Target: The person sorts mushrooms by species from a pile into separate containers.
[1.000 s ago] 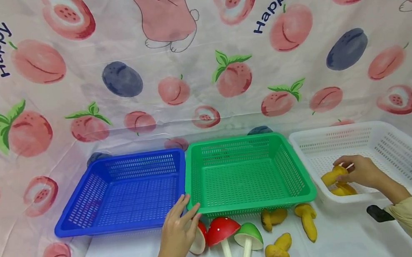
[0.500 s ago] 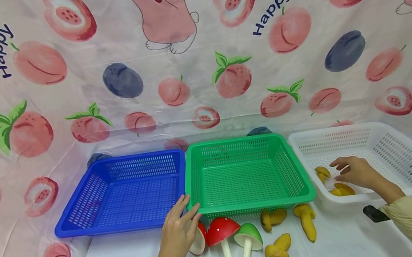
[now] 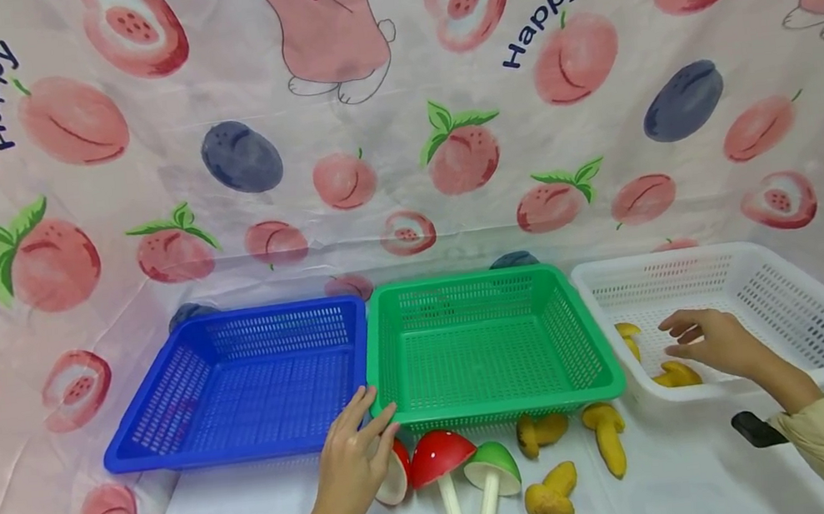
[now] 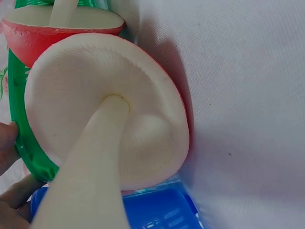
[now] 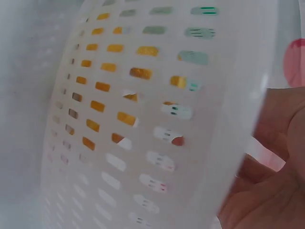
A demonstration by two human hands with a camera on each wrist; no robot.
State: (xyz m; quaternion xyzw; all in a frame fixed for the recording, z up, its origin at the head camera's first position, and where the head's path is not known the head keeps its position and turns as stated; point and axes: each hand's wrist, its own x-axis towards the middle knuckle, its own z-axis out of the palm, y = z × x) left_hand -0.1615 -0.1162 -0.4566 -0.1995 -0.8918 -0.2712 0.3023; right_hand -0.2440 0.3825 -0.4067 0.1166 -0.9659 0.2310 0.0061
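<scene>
My right hand hovers inside the white basket with its fingers loosely bent and nothing between them. Left of its fingertips, a yellow mushroom lies against the basket's left wall, and another yellow mushroom lies by the front wall. In the right wrist view, yellow shows through the slots of the white basket wall. My left hand has its fingers extended at the neighbouring rims of the blue basket and green basket. Beside it is a red-capped mushroom, its pale underside and stem filling the left wrist view.
Before the green basket lie another red mushroom, a green-capped mushroom and yellow mushrooms, one near the rim, one to the right, one nearer. A peach-printed cloth hangs behind the baskets.
My right hand has let go of a yellow mushroom, which now lies at the white basket's left wall. The left hand keeps its place; the head view has shifted slightly.
</scene>
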